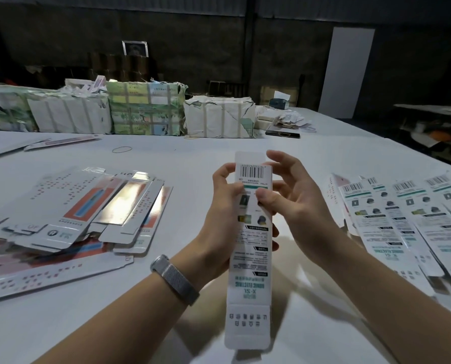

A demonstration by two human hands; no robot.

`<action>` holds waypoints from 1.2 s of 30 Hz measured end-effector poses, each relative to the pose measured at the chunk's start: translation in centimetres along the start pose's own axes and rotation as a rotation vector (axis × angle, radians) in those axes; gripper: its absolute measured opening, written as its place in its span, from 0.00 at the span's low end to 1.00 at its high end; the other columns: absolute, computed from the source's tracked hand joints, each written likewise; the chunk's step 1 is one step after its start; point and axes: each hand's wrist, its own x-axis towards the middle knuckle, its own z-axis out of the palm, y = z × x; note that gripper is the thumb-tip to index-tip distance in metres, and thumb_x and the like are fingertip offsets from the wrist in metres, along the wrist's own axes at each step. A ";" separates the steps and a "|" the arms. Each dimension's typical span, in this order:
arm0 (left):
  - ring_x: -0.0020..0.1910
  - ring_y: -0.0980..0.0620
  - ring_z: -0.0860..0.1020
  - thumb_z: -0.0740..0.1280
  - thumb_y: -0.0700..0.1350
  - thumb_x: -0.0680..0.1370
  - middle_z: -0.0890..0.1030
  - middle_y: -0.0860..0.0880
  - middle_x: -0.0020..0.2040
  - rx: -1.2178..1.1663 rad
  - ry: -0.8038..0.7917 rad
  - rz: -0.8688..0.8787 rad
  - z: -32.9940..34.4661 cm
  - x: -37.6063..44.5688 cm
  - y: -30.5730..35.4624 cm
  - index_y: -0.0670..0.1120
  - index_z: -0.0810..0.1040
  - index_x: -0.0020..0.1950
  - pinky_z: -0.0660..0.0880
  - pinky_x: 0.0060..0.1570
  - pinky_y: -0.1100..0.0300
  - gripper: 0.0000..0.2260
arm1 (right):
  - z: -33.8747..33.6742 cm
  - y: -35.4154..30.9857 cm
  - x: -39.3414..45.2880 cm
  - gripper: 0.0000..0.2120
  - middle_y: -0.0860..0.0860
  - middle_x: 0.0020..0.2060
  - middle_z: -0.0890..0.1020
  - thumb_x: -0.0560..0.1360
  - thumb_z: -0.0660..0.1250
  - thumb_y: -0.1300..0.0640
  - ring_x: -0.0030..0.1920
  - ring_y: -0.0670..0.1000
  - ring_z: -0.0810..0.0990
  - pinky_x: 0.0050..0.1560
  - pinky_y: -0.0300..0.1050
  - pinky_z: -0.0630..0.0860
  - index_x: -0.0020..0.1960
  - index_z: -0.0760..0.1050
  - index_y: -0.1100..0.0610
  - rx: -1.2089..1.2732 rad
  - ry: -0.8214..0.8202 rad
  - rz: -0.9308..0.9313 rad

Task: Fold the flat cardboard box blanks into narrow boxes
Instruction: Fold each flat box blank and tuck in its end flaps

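Narrow box (pixel 249 258), white table (pixel 193 158) — dim warehouse

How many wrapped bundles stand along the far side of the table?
4: a greenish bundle far left, a white bundle beside it, a green printed bundle in the middle, a white taped bundle rightmost. More may be hidden.

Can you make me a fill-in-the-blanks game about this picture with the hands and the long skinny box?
1. The narrow box is held by ____ hands.
2. The wristband is on the ____ wrist.
3. The barcode is at the box's ____ end.
4. The pile of flat blanks lies on the ____ side of the table.

Missing words: two (both); left; far (top); left
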 end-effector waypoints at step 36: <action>0.36 0.42 0.84 0.52 0.56 0.86 0.84 0.47 0.42 0.003 -0.066 -0.066 0.7 -0.2 -0.5 0.68 0.59 0.67 0.81 0.33 0.52 0.11 | -1.3 -0.6 0.8 0.08 0.52 0.41 0.81 0.72 0.66 0.61 0.44 0.52 0.81 0.46 0.45 0.79 0.51 0.77 0.57 0.351 -0.010 0.089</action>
